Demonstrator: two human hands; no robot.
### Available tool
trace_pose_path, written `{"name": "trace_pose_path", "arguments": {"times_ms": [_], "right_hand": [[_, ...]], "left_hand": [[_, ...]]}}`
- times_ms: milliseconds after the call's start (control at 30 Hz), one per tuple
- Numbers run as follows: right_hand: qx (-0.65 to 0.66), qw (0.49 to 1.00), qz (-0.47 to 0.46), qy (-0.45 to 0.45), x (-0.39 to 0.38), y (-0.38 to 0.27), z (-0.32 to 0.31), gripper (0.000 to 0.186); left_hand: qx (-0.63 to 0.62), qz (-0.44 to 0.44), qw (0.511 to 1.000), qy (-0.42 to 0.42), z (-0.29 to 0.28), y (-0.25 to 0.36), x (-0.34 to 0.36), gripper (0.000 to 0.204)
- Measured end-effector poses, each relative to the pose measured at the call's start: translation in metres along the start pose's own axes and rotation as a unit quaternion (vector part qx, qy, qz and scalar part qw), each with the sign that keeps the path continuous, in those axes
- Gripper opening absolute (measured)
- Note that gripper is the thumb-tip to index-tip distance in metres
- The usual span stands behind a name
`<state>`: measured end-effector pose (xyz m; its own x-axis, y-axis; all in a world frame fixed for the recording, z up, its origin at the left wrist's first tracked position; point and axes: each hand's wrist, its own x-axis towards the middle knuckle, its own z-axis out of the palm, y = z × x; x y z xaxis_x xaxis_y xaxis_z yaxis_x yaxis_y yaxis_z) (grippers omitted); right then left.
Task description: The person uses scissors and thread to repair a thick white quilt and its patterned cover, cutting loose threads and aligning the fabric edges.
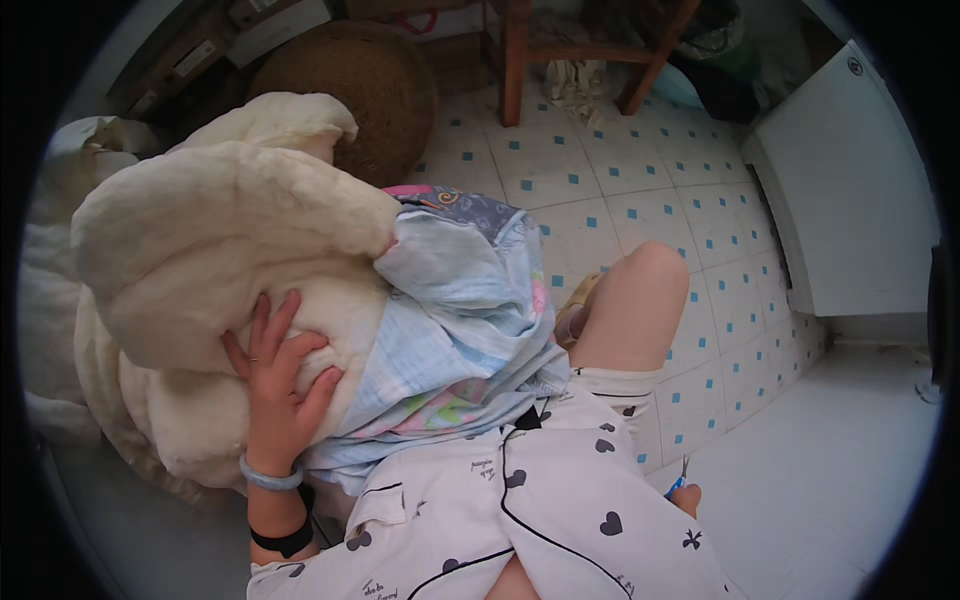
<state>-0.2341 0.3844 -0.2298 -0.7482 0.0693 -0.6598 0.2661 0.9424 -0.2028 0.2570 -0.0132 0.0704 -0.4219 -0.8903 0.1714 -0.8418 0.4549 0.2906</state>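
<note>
My left hand (278, 375) lies flat with its fingers spread on a thick cream fleece quilt (210, 230) bundled at my left. Part of the quilt sits inside a light blue patterned cover (455, 320) that drapes over my lap. A pale bracelet and a black band are on that wrist. Only a small part of my right hand (689, 498) shows past my heart-print pyjama top (560, 500) at the lower right. It grips a small blue-handled tool (682, 478) with a metal tip, which looks like scissors.
My bare knee (640, 295) is raised over a white floor (640, 190) of tiles with small blue squares. A round woven basket (365, 85) stands behind the quilt, wooden chair legs (514, 60) at the back, and a white cabinet (850, 190) on the right.
</note>
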Motion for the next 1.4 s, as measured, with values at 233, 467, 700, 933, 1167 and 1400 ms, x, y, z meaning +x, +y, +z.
{"name": "trace_pose_path", "arguments": {"times_ms": [233,467,700,933,1167,1400], "right_hand": [[0.066,0.978,-0.179,0.09,0.053,-0.102,-0.023,0.033],[0.273,0.795,-0.536,0.07,-0.116,-0.352,-0.046,0.022],[0.277,0.436,-0.717,-0.468,-0.436,-0.458,0.081,0.027],[0.269,0.398,-0.742,-0.468,-0.515,-0.485,0.143,0.028],[0.292,0.365,-0.761,-0.45,-0.529,-0.48,0.166,0.025],[0.238,0.414,-0.701,-0.53,-0.54,-0.475,0.18,0.022]], "left_hand": [[-0.025,0.021,0.999,0.009,0.007,-0.002,-0.009,0.023],[-0.007,0.035,0.999,0.024,-0.003,0.002,-0.003,0.023],[-0.01,0.039,0.998,-0.05,-0.023,0.008,-0.004,0.049],[0.059,-0.025,0.976,0.209,-0.107,0.008,0.043,0.037],[-0.112,-0.171,0.939,0.278,-0.086,-0.077,0.065,0.059],[-0.168,-0.142,0.938,0.267,-0.075,-0.077,0.064,0.062]]}}
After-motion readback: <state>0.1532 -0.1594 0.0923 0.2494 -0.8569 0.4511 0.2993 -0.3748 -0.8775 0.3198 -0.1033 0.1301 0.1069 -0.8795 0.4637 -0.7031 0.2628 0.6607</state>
